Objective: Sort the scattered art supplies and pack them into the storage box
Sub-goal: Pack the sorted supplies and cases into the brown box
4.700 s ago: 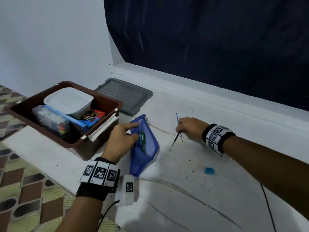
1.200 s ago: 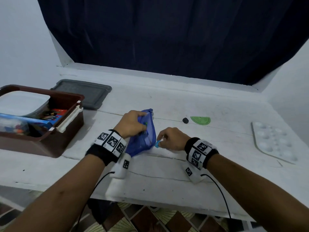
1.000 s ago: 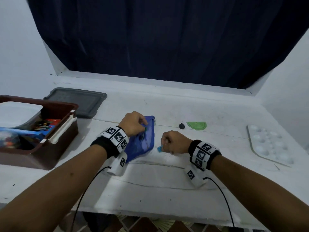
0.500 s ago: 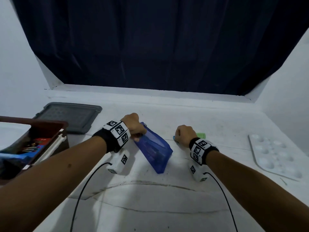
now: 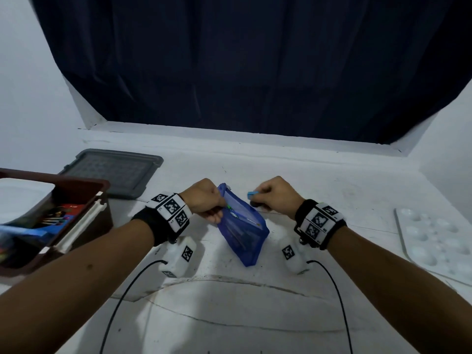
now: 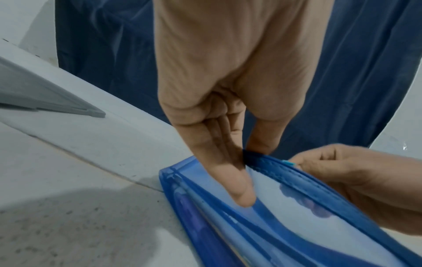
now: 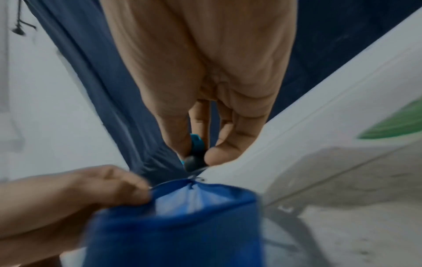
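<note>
**pouchwatcher:** While both forearms reach in from the near edge of the white bench (image 5: 255, 315), the left hand (image 5: 204, 200) has its grip pinched on the rim of the blue mesh pouch (image 5: 245, 233). The left wrist view shows the thumb outside the rim and the fingers (image 6: 235, 180) dipped inside, pulling the mouth apart.

**benchlurker:** And the right hand (image 5: 274, 194)?

**pouchwatcher:** Knuckles up, fingers curled, hovering just beside the pouch mouth. Its grip is pinched on a small blue eraser-looking block (image 5: 252, 193). The right wrist view also shows a small dark round thing (image 7: 193, 161) in the same fingertips, too blurry to tell what.

**benchlurker:** Which way does the pouch run?

**pouchwatcher:** Long axis goes diagonally, from the far end with the zipper pull, held up between the hands, down toward the near right corner, which rests on the bench. The open mouth faces up. Some thin stick-like things show through the mesh.

**benchlurker:** Storage box?

**pouchwatcher:** The brown storage box (image 5: 76, 185) sits at the left, well apart from the pouch, with a white container (image 5: 23, 198) and coloured supplies inside. Its grey lid (image 5: 115, 169) lies flat just behind it, and a white paint palette (image 5: 434, 241) sits far right.
</note>
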Tool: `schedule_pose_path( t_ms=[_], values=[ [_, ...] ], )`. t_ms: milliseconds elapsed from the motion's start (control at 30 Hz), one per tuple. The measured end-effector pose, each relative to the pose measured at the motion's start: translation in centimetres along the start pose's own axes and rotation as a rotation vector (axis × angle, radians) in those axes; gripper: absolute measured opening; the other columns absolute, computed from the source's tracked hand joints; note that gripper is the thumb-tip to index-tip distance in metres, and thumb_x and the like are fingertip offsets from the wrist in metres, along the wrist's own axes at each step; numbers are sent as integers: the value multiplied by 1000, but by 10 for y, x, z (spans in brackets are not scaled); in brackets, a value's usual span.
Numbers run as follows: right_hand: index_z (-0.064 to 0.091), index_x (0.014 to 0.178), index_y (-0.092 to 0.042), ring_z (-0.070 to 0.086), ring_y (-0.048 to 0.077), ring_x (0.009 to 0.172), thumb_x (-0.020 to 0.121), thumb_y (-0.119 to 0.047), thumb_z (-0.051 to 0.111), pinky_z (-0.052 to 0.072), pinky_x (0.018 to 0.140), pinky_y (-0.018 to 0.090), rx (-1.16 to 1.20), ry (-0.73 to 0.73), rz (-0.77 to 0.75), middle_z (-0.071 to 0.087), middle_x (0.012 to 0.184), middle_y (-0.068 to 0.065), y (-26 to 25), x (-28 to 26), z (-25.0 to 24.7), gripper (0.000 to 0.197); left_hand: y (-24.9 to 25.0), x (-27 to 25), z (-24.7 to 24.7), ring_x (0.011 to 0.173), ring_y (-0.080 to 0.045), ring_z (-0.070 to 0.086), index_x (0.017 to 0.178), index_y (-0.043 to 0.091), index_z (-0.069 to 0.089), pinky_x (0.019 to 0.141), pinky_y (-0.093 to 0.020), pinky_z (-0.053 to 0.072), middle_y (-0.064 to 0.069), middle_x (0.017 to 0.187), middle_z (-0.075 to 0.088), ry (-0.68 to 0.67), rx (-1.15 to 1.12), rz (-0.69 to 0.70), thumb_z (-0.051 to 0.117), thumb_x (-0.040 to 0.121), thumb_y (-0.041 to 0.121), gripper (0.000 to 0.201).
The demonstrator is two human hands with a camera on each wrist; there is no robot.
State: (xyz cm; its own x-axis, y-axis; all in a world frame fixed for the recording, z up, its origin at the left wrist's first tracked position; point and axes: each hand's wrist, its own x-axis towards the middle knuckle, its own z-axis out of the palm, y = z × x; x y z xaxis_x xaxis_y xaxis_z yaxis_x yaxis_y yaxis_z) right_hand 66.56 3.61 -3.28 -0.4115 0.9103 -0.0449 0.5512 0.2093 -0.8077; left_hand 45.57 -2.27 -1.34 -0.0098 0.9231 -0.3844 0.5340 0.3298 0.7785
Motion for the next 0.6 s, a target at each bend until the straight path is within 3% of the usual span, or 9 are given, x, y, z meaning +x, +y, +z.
schedule_pose_path(
  t_ms=[133, 233, 333, 467, 533, 600],
  values=[
    [74, 81, -2, 57, 16, 59, 86, -12, 65, 48, 60, 28, -248, -175, -60, 71, 74, 13, -21, -7, 22, 14, 11, 6, 8, 57, -26, 66, 79, -9, 67, 52, -27, 56, -20, 66, 69, 18, -15, 69, 54, 91, 5, 22],
    [72, 84, -6, 49, 15, 63, 86, 5, 50, 38, 62, 23, -318, -266, -106, 59, 69, -1, -16, -13, 26, 25, 17, 12, 16, 56, -24, 66, 75, -6, 66, 52, -26, 55, -18, 64, 68, 23, -34, 101, 55, 91, 5, 22],
    [68, 87, -11, 48, 13, 65, 84, 8, 51, 38, 64, 24, -310, -316, -158, 54, 69, -4, -8, -20, 14, 26, 20, 19, 24, 54, -22, 66, 66, 0, 61, 49, -25, 53, -15, 58, 66, 19, -48, 131, 54, 91, 5, 27],
    [74, 104, -9, 60, 6, 73, 86, -12, 70, 48, 77, 25, -304, -176, -113, 68, 85, -10, 10, -21, -18, 19, 27, 29, 33, 63, -30, 67, 69, 0, 62, 53, -28, 57, -17, 61, 67, -3, -47, 152, 54, 93, 7, 26],
    [74, 104, -11, 64, 11, 85, 88, -14, 69, 49, 83, 26, -317, -56, -68, 72, 104, -1, 26, -15, -36, 17, 30, 32, 38, 61, -28, 67, 76, -4, 65, 51, -27, 56, -20, 65, 67, -4, -46, 155, 56, 93, 8, 23],
    [72, 110, -10, 64, 17, 100, 91, -14, 64, 43, 83, 21, -404, 42, 2, 69, 115, 3, 47, -8, -52, 21, 32, 34, 44, 56, -24, 63, 75, -2, 66, 48, -24, 52, -17, 66, 66, 0, -37, 159, 57, 93, 8, 22]
  ],
)
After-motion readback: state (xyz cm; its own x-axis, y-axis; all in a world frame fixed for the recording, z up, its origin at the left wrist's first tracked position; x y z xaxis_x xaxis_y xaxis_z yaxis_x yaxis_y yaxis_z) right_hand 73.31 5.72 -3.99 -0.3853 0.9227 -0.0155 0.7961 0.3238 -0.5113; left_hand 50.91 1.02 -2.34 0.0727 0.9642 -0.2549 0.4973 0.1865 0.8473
